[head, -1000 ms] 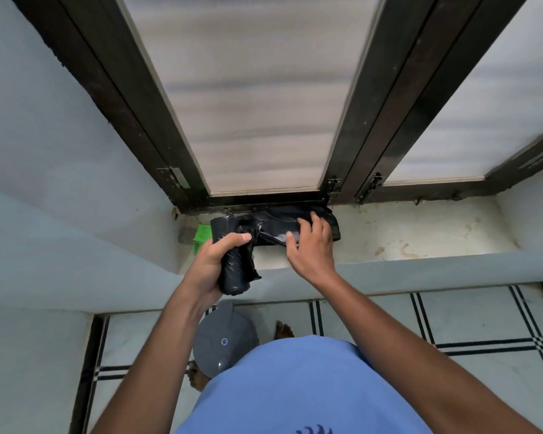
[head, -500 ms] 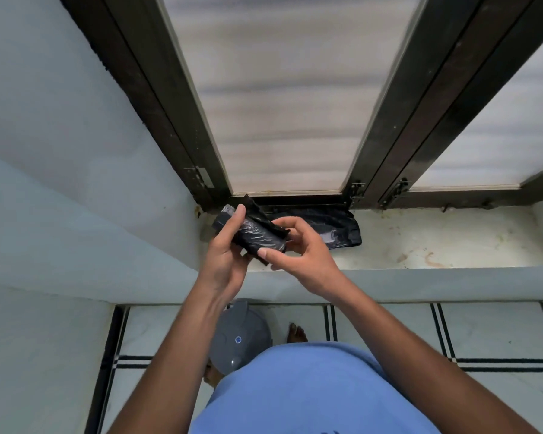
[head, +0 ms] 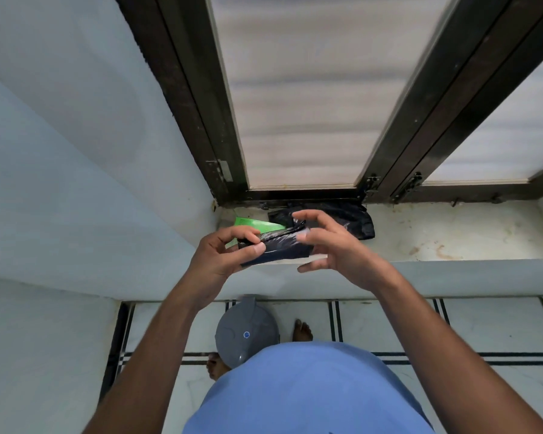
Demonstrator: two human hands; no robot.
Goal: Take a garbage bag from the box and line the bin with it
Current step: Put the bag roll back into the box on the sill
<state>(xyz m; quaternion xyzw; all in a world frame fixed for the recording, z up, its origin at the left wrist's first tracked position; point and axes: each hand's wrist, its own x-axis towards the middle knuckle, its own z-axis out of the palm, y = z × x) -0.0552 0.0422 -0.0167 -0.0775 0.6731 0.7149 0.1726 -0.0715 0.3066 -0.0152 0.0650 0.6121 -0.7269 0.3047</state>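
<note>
A black roll of garbage bags (head: 278, 247) is held above the front edge of the window ledge. My left hand (head: 224, 252) grips its left end between thumb and fingers. My right hand (head: 329, 245) is at the roll's right end, fingers spread and curled, fingertips touching the plastic. A green box (head: 254, 224) lies on the ledge behind the roll, partly hidden by my left hand. More black plastic (head: 348, 219) lies against the window frame. The grey bin with its lid (head: 246, 332) stands on the floor below, between my feet.
The white ledge (head: 452, 239) runs to the right, stained in places. A dark-framed window (head: 304, 104) rises behind it. A white wall (head: 76, 151) closes the left side. The tiled floor (head: 483, 333) has black stripe lines.
The roll has come off the ledge and toward me, turning from upright to level. My right hand left the plastic on the ledge and came to the roll's end. The green box shows again.
</note>
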